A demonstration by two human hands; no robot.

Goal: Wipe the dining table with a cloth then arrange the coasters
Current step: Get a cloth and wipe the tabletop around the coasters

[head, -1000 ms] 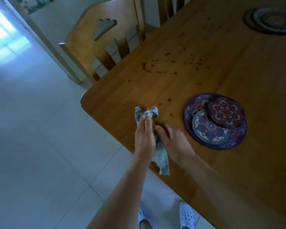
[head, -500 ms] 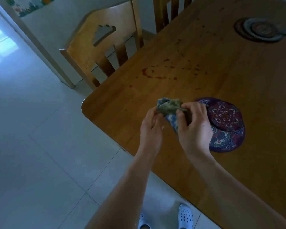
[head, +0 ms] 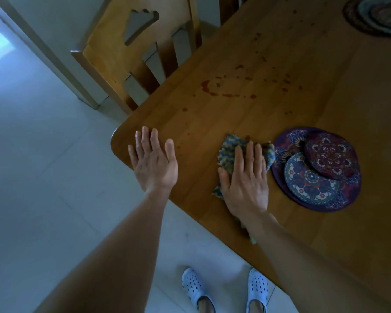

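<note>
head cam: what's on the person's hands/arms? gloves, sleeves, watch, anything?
Left hand and right hand are bare: no gloves, rings, watch or bands visible. Both forearms are uncovered to the frame edge, so no sleeve shows. Only clothing in view: pale perforated clogs.

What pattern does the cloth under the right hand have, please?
Blue-and-yellow zigzag cloth; head view.

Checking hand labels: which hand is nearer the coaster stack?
Right. The right hand presses the cloth just beside the coaster stack; the left hand is open at the table corner, farther off.
</note>
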